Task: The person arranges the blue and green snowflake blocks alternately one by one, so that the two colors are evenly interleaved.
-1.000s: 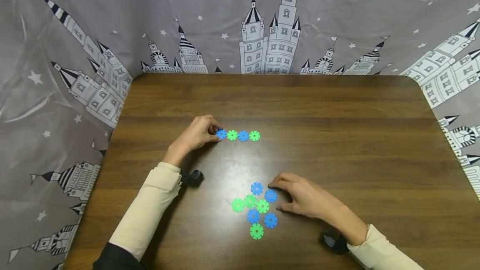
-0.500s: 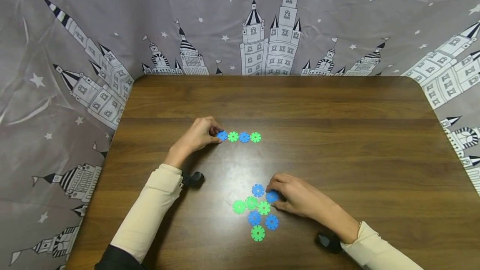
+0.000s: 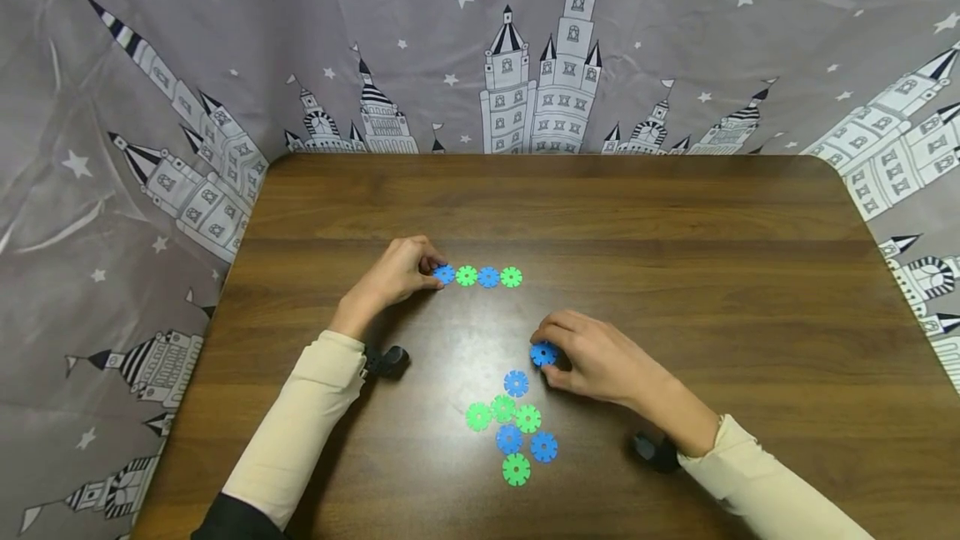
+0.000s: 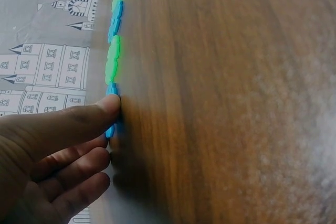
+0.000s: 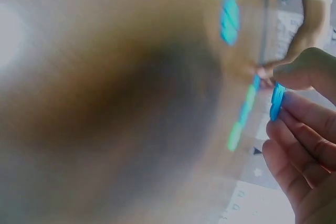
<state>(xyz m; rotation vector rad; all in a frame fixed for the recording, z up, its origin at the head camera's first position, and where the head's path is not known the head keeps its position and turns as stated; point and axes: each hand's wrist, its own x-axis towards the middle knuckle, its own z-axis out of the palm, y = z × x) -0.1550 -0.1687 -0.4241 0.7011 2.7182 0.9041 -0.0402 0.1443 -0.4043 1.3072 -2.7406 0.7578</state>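
Blue and green notched discs form a straight row toward the back of the table. At the row's left end my left hand [image 3: 397, 271] pinches a blue notched disc [image 3: 445, 274] between thumb and fingers. Beside it come a green disc [image 3: 467, 276], a blue disc [image 3: 488, 277] and a green disc [image 3: 512, 277], edge to edge. My right hand [image 3: 596, 355] pinches a separate blue notched disc [image 3: 543, 354], which the right wrist view shows tilted between thumb and fingers [image 5: 296, 109]. Below that hand lies a loose cluster of several blue and green discs [image 3: 509, 439].
The brown wooden table [image 3: 712, 273] bears all the discs. A grey curtain [image 3: 420, 40] printed with castles and stars hangs behind it and on both sides. Small black cameras sit at the left wrist [image 3: 389, 362] and right wrist [image 3: 657, 452].
My right hand reached the blue disc at the cluster's right side, took hold of it and carried it away toward the row. The left hand has kept its hold at the row's end.
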